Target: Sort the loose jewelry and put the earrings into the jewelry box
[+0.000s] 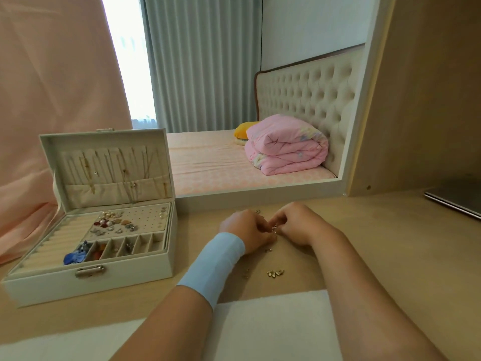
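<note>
Pinching one small metallic piece [274,231], seemingly an earring though too small to tell, left hand [247,230] and right hand [296,222] meet fingertip to fingertip over the desk [364,243], right of the jewelry box [88,285]. Box lid [104,138] upright; earrings [109,222] on its perforated tray [145,217]. Further loose gold pieces [274,273] lie right of the box, nearer the person. Left wrist carries a pale blue band [216,261].

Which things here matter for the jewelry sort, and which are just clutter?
Job: jewelry box, loose jewelry, small piece pinched by left hand and right hand.
Lying about: quilt, laptop, white cloth.
</note>
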Available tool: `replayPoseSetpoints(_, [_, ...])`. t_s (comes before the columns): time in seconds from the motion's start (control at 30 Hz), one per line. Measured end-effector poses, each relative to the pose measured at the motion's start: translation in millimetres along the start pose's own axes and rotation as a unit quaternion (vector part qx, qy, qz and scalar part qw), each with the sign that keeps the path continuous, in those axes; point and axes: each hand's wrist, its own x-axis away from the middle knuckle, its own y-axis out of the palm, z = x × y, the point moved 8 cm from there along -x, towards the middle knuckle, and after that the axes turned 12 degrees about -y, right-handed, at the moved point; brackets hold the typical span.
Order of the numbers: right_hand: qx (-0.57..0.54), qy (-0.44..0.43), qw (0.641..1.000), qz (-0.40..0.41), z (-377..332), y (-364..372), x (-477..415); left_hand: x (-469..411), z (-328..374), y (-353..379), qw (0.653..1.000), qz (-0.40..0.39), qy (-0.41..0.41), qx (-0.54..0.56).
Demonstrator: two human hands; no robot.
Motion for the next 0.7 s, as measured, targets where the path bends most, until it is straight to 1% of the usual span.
replayPoseSetpoints(0.13, [0.004,0.006,1.0,-0.015,-3.1,0.6,0.4,-0.5,-1.0,0.9,1.0,0.002,-0.004,0.002])
replayPoseSetpoints(0.4, [0.018,-0.008,1.0,0.009,-14.2,2.1,-1.0,0.4,-11.3,1.2,0.998,-0.017,-0.023,0.062])
replayPoseSetpoints(0.53, [-0.029,-0.025,0.999,0.033,-20.7,2.7,-3.7,0.9,-18.9,-2.1,0.988,-0.047,-0.031,0.146])
replayPoseSetpoints(0.6, [-0.077,-0.042,0.995,0.043,-26.8,2.5,-4.3,3.8,-24.0,-11.4,0.985,-0.037,-0.032,0.167])
replayPoseSetpoints(0.7, [-0.126,-0.07,0.988,0.048,-42.4,3.4,-6.5,11.7,-35.7,-32.9,0.983,0.0,-0.032,0.179])
